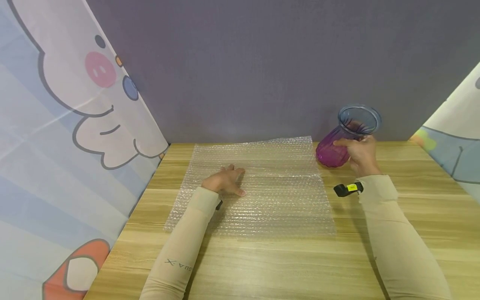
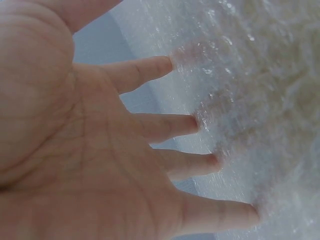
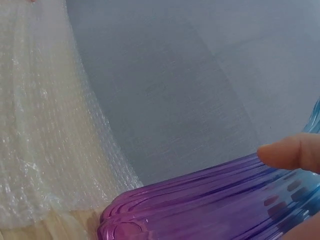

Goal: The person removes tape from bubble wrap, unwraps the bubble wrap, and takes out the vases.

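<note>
A sheet of clear bubble wrap point(image 1: 270, 196) lies spread flat on the wooden table. On its left half rests my left hand point(image 1: 225, 181), fingers spread and straight; in the left wrist view the fingertips point(image 2: 205, 162) touch the wrap. My right hand point(image 1: 361, 154) grips a ribbed glass vase point(image 1: 335, 148) by its neck, just right of the wrap. The vase fades from purple at the base to blue at the flared rim and tilts, rim to the right. Seen from the right wrist, the thumb point(image 3: 287, 152) presses along the vase's side point(image 3: 185, 205); the other fingers show only partly through the glass.
Behind the table point(image 1: 262, 266) stands a grey upright panel point(image 1: 240, 71), close to the wrap's far edge. Cartoon-printed cloth point(image 1: 45, 166) hangs at the left, and more printed cloth point(image 1: 453, 137) at the right.
</note>
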`<state>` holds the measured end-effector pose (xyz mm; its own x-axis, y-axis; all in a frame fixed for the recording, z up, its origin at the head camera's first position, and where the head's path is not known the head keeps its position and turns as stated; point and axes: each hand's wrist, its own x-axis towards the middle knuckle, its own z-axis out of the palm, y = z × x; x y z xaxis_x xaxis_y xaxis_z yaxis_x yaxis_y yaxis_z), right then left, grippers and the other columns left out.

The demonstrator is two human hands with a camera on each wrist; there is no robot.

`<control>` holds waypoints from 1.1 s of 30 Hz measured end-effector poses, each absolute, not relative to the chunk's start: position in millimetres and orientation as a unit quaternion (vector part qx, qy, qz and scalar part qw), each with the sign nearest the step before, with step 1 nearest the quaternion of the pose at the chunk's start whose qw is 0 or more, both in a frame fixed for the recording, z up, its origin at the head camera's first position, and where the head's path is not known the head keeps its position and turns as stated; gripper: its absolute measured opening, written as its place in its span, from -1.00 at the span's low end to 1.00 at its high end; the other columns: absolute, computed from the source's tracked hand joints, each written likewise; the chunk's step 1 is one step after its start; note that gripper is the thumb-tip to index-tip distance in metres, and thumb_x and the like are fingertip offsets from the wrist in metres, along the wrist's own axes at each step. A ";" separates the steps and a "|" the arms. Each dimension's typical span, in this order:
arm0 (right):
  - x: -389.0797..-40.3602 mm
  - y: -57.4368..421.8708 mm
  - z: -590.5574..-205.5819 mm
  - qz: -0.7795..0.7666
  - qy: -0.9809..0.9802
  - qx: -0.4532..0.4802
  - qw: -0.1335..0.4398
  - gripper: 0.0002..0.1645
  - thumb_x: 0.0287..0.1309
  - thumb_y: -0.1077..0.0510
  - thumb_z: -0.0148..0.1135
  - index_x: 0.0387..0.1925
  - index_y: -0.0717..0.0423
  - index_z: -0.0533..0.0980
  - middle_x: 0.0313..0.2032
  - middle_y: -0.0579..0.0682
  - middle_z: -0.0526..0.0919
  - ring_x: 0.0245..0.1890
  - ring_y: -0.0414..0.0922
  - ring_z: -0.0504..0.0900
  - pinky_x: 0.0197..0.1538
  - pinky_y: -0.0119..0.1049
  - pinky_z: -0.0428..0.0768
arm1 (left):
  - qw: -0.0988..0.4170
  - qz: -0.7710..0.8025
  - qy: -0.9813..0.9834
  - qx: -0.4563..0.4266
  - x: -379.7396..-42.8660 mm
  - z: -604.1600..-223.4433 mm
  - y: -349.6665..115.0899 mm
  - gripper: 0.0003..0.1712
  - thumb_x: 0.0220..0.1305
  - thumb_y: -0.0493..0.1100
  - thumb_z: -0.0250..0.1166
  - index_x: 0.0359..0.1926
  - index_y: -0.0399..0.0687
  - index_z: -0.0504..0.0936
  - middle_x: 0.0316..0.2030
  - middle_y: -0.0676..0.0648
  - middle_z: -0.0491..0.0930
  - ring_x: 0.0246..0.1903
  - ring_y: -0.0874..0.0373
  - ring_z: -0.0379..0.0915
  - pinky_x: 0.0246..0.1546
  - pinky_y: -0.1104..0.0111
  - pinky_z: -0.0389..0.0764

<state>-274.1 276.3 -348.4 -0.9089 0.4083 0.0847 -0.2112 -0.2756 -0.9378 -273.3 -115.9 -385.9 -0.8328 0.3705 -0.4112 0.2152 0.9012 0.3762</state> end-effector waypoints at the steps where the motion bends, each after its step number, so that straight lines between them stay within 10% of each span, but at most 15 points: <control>1: -274.5 276.4 -348.8 0.793 -0.571 -0.085 0.193 -0.21 -0.15 0.78 0.19 -0.03 -0.03 0.51 -0.12 -0.24 0.60 -0.04 -0.32 0.51 -0.19 -0.61 0.63 | 0.244 0.158 0.944 0.155 -273.2 -385.7 -115.8 0.11 0.20 0.09 0.49 0.63 0.17 0.05 0.64 -0.27 -0.31 0.58 -0.43 -0.44 0.46 -0.43 -0.16; 33: -278.6 277.2 -357.0 0.744 -0.640 -0.065 0.182 -0.26 -0.03 0.64 0.28 0.04 -0.15 0.48 -0.08 -0.31 0.61 0.04 -0.33 0.51 0.01 -0.62 0.52 | 0.240 0.165 0.944 0.155 -270.5 -384.3 -113.9 0.11 0.19 0.07 0.50 0.62 0.13 0.06 0.64 -0.30 -0.28 0.58 -0.45 -0.41 0.46 -0.43 -0.17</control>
<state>-278.6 277.2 -357.0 -0.9254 0.3540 0.1356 -0.1867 -0.1143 -0.9758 -270.5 -113.9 -384.3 -0.8369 0.3727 -0.4010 0.2141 0.8970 0.3868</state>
